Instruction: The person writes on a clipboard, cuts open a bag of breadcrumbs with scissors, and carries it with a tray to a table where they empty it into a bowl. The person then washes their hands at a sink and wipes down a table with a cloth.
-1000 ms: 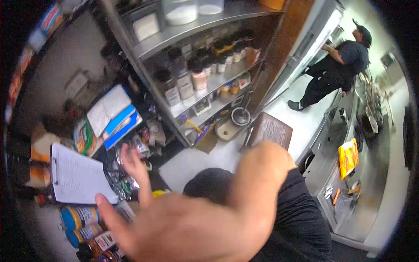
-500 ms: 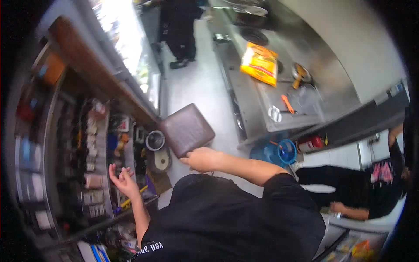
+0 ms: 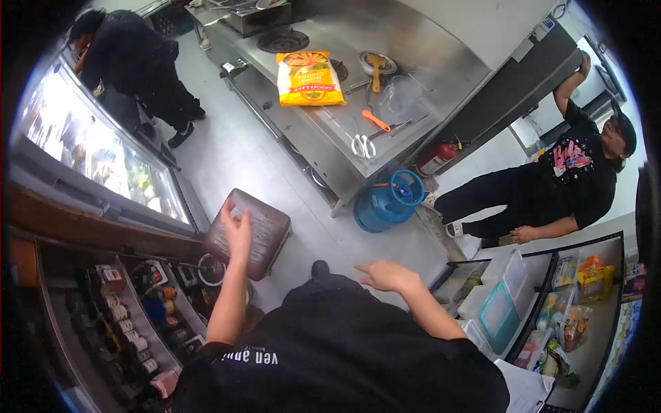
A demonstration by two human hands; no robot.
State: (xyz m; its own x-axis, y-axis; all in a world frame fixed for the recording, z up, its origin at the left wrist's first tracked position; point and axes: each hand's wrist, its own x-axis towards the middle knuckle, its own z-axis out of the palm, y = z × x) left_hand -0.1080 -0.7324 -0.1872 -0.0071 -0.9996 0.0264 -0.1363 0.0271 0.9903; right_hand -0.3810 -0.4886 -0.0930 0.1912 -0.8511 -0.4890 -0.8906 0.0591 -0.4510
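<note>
1. L hand (image 3: 237, 230) up over the stool (image 3: 267, 237), fingers loosely curled & spread, nothing in them; can't tell if they touch it.
2. Stool: brown, on floor (image 3: 227, 162), btwn fridge (image 3: 82, 138) & desk (image 3: 297, 127).
3. R hand (image 3: 394, 275) over floor too, index out, rest bent; palm hidden, so can't tell if it's gripping anything. Blue tank (image 3: 377, 212) ahead of it, near desk corner.
4. On desk: yellow bag (image 3: 308, 79), plus scissors (image 3: 363, 146) nearer corner.
5. One co-worker (image 3: 131, 55) bent by fridge; another (image 3: 551, 179) upright on R, arm raised.
</note>
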